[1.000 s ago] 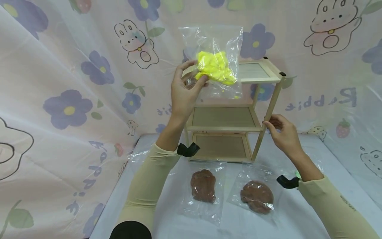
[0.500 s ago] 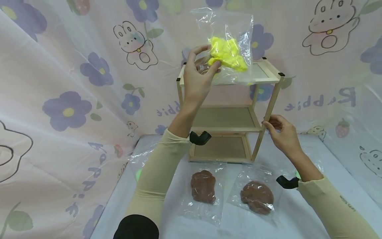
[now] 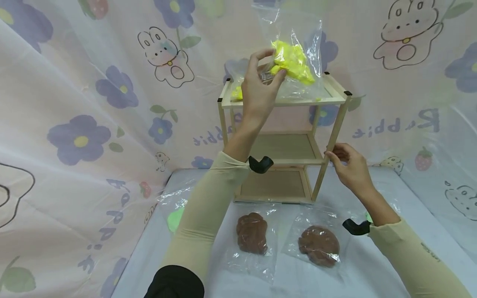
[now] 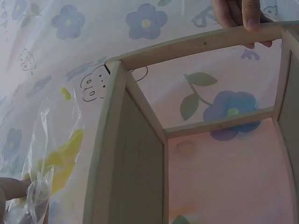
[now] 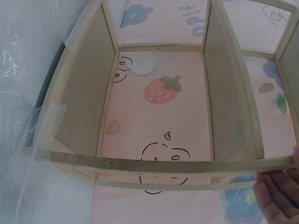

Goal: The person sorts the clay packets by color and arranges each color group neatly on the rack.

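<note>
Head view. Left hand (image 3: 261, 89): raised over the top tier of the rack (image 3: 281, 142); grip closed, thumb and fingers pinching a clear bag (image 3: 294, 54) with a yellow lump inside. The bag hangs above the top shelf, its lower edge at or near the shelf; contact cannot be told. Right hand (image 3: 348, 167): fingers curled round the rack's front right post at middle-shelf height. Rack: wooden, three tiers, standing at the back of the bench (image 3: 376, 269) against a curtain (image 3: 93, 124) printed with flowers and rabbits. Two clear bags of brown lumps lie side by side on the bench before the rack, one left (image 3: 253, 234), one right (image 3: 319, 245). A bag with a green lump (image 3: 174, 217) lies at the bench's left edge, partly hidden by the left sleeve.

Left wrist view. Bag with yellow lump at lower left, beside the rack's frame; a fingertip on the plastic. Right hand's fingers (image 4: 243, 14) wrapped over a rack post at the top edge.

Right wrist view. Rack shelves seen end on; right hand's fingers at the lower right corner against the near post.
</note>
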A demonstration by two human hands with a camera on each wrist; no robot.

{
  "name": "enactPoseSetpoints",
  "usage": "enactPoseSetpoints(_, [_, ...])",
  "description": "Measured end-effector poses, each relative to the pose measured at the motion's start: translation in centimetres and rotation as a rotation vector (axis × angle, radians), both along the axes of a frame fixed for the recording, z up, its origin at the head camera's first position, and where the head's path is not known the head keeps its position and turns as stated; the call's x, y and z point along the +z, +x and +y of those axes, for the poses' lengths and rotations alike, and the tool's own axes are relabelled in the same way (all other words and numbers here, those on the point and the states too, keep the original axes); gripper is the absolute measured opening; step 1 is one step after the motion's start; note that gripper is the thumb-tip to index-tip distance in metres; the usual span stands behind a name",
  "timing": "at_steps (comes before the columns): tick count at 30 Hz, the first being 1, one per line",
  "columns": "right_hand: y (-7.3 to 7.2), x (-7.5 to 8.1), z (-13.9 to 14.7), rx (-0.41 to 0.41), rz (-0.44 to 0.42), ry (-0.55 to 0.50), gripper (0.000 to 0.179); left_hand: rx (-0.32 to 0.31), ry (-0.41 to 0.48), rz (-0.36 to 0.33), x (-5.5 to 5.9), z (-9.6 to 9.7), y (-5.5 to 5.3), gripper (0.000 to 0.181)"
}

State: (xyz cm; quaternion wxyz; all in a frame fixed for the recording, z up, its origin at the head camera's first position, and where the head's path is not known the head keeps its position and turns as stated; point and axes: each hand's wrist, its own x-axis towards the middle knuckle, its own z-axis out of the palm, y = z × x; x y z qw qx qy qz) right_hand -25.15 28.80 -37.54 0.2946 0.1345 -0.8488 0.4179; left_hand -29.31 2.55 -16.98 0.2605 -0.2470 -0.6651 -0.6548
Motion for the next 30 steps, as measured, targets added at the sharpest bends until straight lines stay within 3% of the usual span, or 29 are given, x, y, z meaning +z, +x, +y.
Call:
enactPoseSetpoints(9, [-0.1,-0.4,-0.1,-0.003,0.020,-0.006,0.026,0.041,-0.075,0.005,-0.1,1.1,-0.8,0.049])
enactPoseSetpoints(14, [-0.3,-0.4,0.0,-0.002,0.025,-0.004,0.026,0.058,-0.160,-0.002,-0.3,1.6,-1.1,0.049])
enactPoseSetpoints(23, [0.0,-0.1,-0.1,-0.004,0.011,0.010,0.027,0.222,-0.407,-0.043,-1.0,1.6,-1.4,0.051])
enactPoseSetpoints(30, [0.3,-0.1,-0.2,-0.010,0.000,0.016,0.028,0.314,-0.527,-0.049,-1.1,1.8,-1.4,0.049])
